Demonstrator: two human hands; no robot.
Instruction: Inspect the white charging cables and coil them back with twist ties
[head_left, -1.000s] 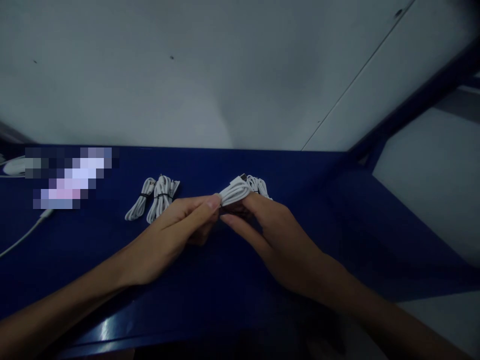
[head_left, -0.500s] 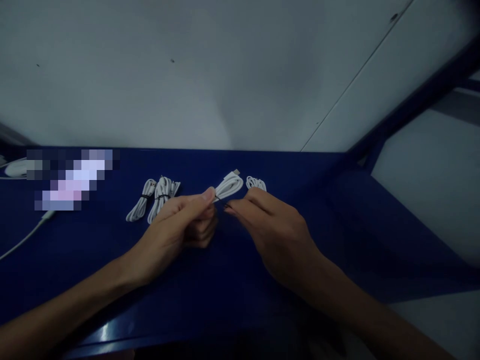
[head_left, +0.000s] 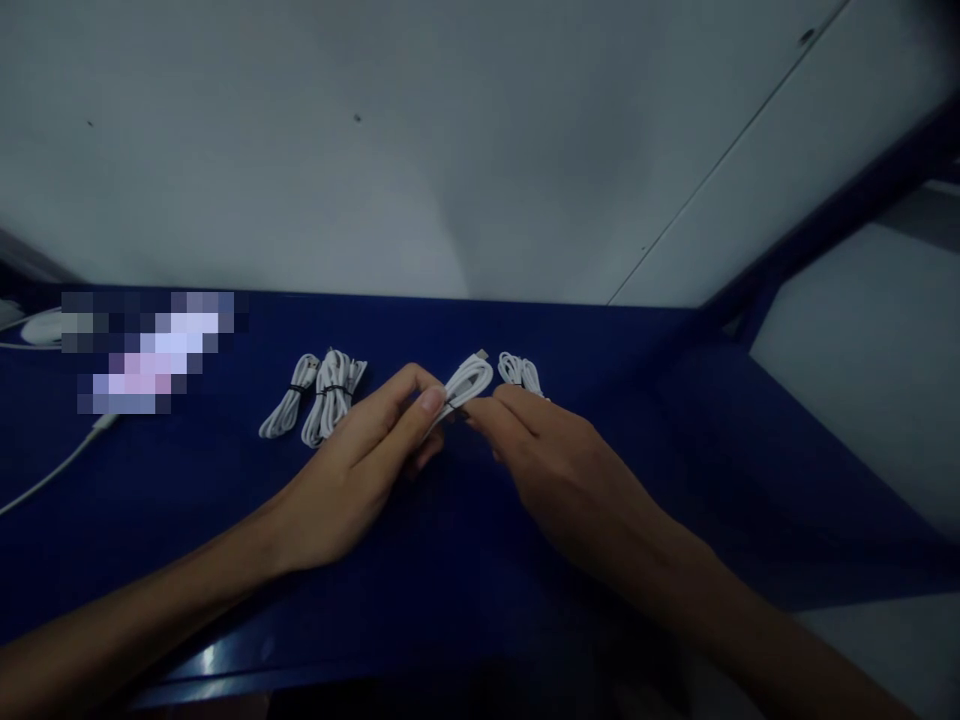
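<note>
My left hand pinches a coiled white USB cable between thumb and fingers, its metal plug pointing up and away. A thin black tie crosses the coil just past my left thumb. My right hand is closed close by, fingertips pinched at the tie's side of the coil; its grip on the tie is mostly hidden. Left of my hands lie bundled white cables bound with black ties, one bundle slightly apart. Behind my right hand sits another white cable bundle, partly covered.
All this is on a blue table against a pale wall panel. At the left, a pixelated bright object has a white cord running from it. A blue frame post slants up at the right.
My left hand's fingers have loosened and shifted along the coil, the index finger now raised behind it. My right fingertips stay close to the tie. The view has shifted slightly.
</note>
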